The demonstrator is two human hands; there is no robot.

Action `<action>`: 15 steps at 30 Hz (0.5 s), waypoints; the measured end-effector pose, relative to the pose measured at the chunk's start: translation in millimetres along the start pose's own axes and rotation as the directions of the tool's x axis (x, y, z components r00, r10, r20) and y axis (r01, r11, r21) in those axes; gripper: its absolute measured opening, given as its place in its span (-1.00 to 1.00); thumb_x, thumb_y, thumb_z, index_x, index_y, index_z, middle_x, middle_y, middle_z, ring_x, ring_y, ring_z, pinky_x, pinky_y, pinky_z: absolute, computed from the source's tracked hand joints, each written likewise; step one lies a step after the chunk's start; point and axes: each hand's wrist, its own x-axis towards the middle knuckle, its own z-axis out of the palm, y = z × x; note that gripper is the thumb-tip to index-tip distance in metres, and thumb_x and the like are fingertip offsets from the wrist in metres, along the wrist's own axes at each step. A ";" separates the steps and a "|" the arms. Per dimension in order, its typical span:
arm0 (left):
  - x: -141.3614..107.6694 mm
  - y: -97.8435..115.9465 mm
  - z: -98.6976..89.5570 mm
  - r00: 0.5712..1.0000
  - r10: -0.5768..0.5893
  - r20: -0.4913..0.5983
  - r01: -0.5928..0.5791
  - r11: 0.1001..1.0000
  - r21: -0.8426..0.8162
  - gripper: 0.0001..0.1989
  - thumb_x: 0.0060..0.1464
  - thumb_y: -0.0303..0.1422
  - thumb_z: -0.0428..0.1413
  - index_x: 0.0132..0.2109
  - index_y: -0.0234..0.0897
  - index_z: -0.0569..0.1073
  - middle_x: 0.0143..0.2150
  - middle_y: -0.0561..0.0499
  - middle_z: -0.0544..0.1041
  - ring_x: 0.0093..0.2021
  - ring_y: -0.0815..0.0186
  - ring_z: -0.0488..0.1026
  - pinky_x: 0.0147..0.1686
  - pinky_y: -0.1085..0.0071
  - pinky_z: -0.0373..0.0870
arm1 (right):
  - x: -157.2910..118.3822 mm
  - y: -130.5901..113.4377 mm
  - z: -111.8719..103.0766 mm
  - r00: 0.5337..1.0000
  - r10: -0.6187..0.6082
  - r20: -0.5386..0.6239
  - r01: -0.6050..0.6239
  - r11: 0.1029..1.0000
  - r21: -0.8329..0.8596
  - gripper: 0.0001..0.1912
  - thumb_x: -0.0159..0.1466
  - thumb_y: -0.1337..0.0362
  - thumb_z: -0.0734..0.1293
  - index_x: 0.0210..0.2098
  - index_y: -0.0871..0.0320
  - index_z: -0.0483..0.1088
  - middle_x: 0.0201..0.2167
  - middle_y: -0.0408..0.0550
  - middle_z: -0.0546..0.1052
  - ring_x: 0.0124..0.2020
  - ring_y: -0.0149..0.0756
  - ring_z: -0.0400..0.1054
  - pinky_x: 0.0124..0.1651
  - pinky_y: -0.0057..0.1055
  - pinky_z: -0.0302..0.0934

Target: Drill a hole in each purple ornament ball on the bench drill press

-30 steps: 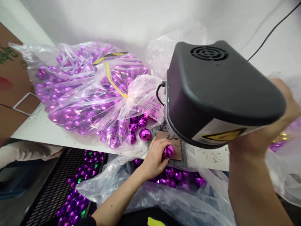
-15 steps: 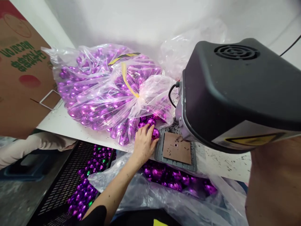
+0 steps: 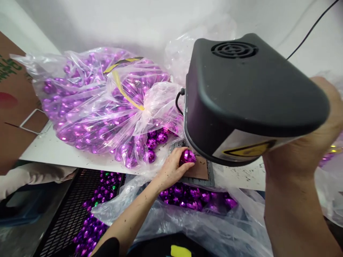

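Observation:
My left hand (image 3: pixel 175 164) pinches a shiny purple faceted ball (image 3: pixel 188 156) between thumb and fingers. The ball is above a square brown board (image 3: pixel 199 168) lying on a grey slotted base plate (image 3: pixel 210 175). A black machine housing (image 3: pixel 252 92) with a round vent and a yellow warning label overhangs this plate. My right hand (image 3: pixel 331 107) is at the housing's right side; its fingers are hidden behind it, so their grip does not show. Left of the plate, loose purple balls (image 3: pixel 151 143) spill by a tied clear bag (image 3: pixel 88 103) full of similar balls.
Below the table edge, an open plastic bag (image 3: pixel 171 221) holds more purple balls. A black crate (image 3: pixel 66 210) at lower left contains small purple and some green balls. A cardboard box (image 3: pixel 16 132) stands at left, near another person's sleeve (image 3: pixel 34 175). Dark shavings dot the white table (image 3: pixel 241 175).
My left hand has moved right from the loose balls to the board, carrying one purple ball. The view has shifted right, and my right hand now shows beside the housing.

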 end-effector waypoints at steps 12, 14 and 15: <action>5.5 1.8 12.0 0.997 0.054 -0.051 -0.043 0.980 0.192 -0.59 0.12 -0.26 0.27 0.11 -0.15 0.49 0.14 -0.14 0.48 0.18 0.02 0.40 0.24 -0.04 0.34 | 1.9 -6.7 2.8 0.994 0.096 -0.045 -0.094 0.995 0.047 -0.55 0.34 -0.01 0.28 -0.45 0.25 0.24 -0.56 -0.21 0.16 -0.43 -0.63 0.05 -0.26 -0.47 0.02; 6.5 1.2 18.2 0.996 0.058 -0.069 -0.046 0.985 0.164 -0.64 0.12 -0.26 0.26 0.07 -0.16 0.50 0.12 -0.13 0.49 0.19 0.02 0.40 0.26 -0.06 0.30 | 1.6 -4.7 2.3 0.995 0.092 -0.041 -0.089 0.995 0.054 -0.54 0.33 -0.03 0.29 -0.44 0.26 0.25 -0.56 -0.22 0.17 -0.43 -0.64 0.05 -0.28 -0.48 0.00; 6.4 1.0 20.8 0.996 0.059 -0.067 -0.048 0.988 0.144 -0.67 0.14 -0.26 0.25 0.05 -0.17 0.50 0.10 -0.13 0.50 0.19 0.02 0.40 0.27 -0.08 0.28 | 1.8 -3.6 2.0 0.995 0.088 -0.039 -0.086 0.995 0.057 -0.54 0.32 -0.03 0.29 -0.44 0.26 0.26 -0.55 -0.22 0.17 -0.43 -0.64 0.05 -0.30 -0.49 -0.02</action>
